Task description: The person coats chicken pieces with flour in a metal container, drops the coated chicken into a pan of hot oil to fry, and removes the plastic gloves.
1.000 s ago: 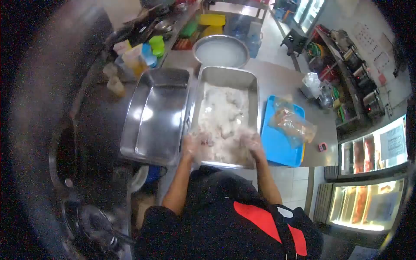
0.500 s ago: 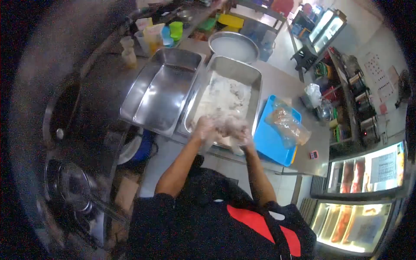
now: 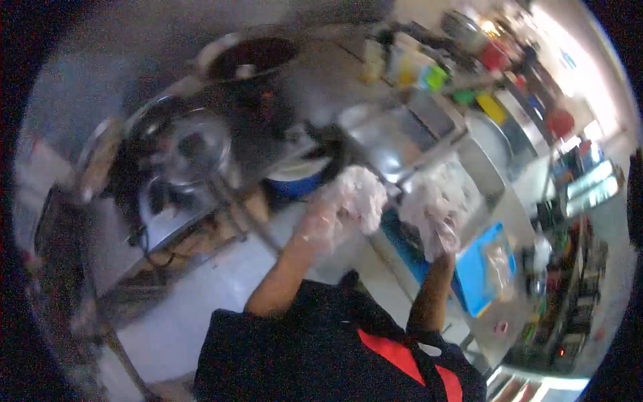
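Note:
Both hands wear clear plastic gloves. My left hand [image 3: 321,224] is closed round a white, flour-coated lump [image 3: 362,197], held out in front of my body, left of the trays. My right hand [image 3: 443,234] grips another floury lump [image 3: 429,194] at the near edge of the metal tray with white powder [image 3: 492,181]. That tray is partly hidden behind the right hand and its lump. The other metal tray [image 3: 395,134] lies just beyond, to its left. Motion blurs the view, so the lumps' outlines are unclear.
A blue tray [image 3: 474,281] with a plastic bag [image 3: 497,264] is at the right. Behind the metal trays stands a round basin [image 3: 489,137]. A stove with a wok [image 3: 251,57] and a metal pot [image 3: 194,151] is at the left. A pink timer [image 3: 500,327] lies near the counter edge.
The view has swung left, towards the stove. Both hands have lifted floury lumps from the powder tray; they came together over it, then moved apart, the left one clear of the tray.

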{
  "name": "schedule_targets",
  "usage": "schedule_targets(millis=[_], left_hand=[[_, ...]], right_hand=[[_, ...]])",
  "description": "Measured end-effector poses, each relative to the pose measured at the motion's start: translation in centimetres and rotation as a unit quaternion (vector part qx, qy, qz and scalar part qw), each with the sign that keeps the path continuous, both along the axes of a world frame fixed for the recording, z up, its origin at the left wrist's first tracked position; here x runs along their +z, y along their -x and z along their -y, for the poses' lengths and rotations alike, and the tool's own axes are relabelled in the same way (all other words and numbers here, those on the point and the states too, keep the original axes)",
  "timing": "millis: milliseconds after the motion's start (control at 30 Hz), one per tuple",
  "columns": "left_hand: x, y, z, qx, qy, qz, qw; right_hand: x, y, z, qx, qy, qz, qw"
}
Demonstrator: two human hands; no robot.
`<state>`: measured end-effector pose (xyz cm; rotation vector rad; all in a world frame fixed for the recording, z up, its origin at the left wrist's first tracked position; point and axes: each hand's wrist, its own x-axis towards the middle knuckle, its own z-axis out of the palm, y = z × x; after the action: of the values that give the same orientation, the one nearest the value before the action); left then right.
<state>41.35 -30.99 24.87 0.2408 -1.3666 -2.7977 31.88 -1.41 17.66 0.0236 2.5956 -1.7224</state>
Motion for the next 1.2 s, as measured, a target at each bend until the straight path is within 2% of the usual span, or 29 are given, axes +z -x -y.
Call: schedule_targets(millis=[100, 200, 300, 367, 400, 433, 467, 500, 533, 567, 600, 633, 667, 733, 800, 867, 900, 933, 1000, 1033, 1067, 1133, 1200], left_hand=[[-1.4, -7.8, 7.7, 0.046, -0.062, -0.066, 0.995], [-5.4, -16.5, 15.9, 0.157, -0.106, -0.049, 0.981], [-10.0, -26.3, 21.8, 0.253, -0.241, -0.003, 0.937], [-8.0, -32.4, 24.8, 0.395, -0.066, -0.006, 0.916], [-11.3, -36.7, 27.1, 0.374, -0.126, -0.041, 0.918], [-13.2, -39.4, 27.7, 0.397, -0.087, -0.034, 0.913], [-15.1, -42.0, 28.3, 0.420, -0.048, -0.024, 0.906], [-14.9, -43.6, 27.9, 0.482, 0.086, 0.034, 0.872], [-14.6, -45.2, 27.2, 0.530, 0.214, 0.095, 0.815], [-13.8, -46.0, 27.2, 0.557, 0.234, 0.126, 0.787], [-13.1, -46.8, 27.1, 0.581, 0.252, 0.158, 0.758], [-11.6, -47.6, 27.0, 0.596, 0.167, 0.155, 0.770], [-10.4, -49.2, 27.7, 0.607, 0.078, 0.150, 0.776], [-7.4, -49.2, 27.7, 0.637, 0.142, 0.213, 0.727], [-7.5, -50.3, 28.3, 0.636, 0.182, 0.304, 0.685], [-9.2, -49.6, 28.9, 0.689, 0.136, 0.219, 0.677], [-9.2, -48.9, 28.8, 0.715, 0.119, 0.169, 0.668], [-8.2, -48.4, 29.4, 0.722, 0.139, 0.201, 0.647], [-7.2, -47.7, 31.6, 0.728, 0.176, 0.254, 0.612], [-7.6, -47.7, 32.5, 0.728, 0.196, 0.273, 0.597], [-11.4, -48.8, 33.4, 0.727, 0.216, 0.278, 0.590], [-14.2, -50.8, 35.3, 0.718, 0.227, 0.301, 0.586], [-12.5, -51.3, 38.9, 0.690, 0.201, 0.326, 0.615]], right_hand=[[1.7, -1.5, 6.6, 0.118, -0.027, -0.045, 0.992], [4.3, -2.7, 17.0, 0.259, -0.016, -0.079, 0.963], [7.2, -3.2, 30.2, 0.416, -0.012, -0.103, 0.904], [8.7, -3.4, 39.1, 0.504, -0.022, -0.123, 0.854], [9.2, -3.2, 43.3, 0.546, -0.051, -0.154, 0.822], [9.7, -2.9, 47.6, 0.585, -0.075, -0.185, 0.786], [11.2, -4.9, 51.9, 0.569, -0.023, -0.233, 0.789], [12.6, -6.7, 56.3, 0.549, 0.024, -0.283, 0.786], [14.2, -9.0, 60.1, 0.581, 0.083, -0.220, 0.779], [15.8, -11.3, 64.0, 0.605, 0.140, -0.153, 0.768], [16.7, -11.2, 67.6, 0.668, 0.151, 0.040, 0.728], [17.4, -11.3, 71.0, 0.674, 0.133, -0.015, 0.726], [17.2, -12.7, 75.5, 0.680, 0.114, -0.068, 0.722], [16.1, -12.8, 82.4, 0.707, 0.081, -0.108, 0.694], [12.0, -10.9, 90.7, 0.725, 0.051, -0.153, 0.670], [5.2, -6.0, 100.7, 0.748, 0.089, -0.182, 0.632], [0.8, -2.4, 105.6, 0.768, 0.158, -0.204, 0.586], [1.7, -3.7, 107.2, 0.737, 0.145, 0.019, 0.660], [2.5, -4.9, 108.8, 0.696, -0.052, -0.167, 0.696], [2.9, -5.5, 109.1, 0.668, -0.150, -0.238, 0.689], [3.0, -5.7, 109.5, 0.649, -0.214, -0.277, 0.676], [2.6, -5.9, 109.7, 0.627, -0.290, -0.322, 0.647], [2.5, -6.1, 110.6, 0.605, -0.335, -0.357, 0.629]])
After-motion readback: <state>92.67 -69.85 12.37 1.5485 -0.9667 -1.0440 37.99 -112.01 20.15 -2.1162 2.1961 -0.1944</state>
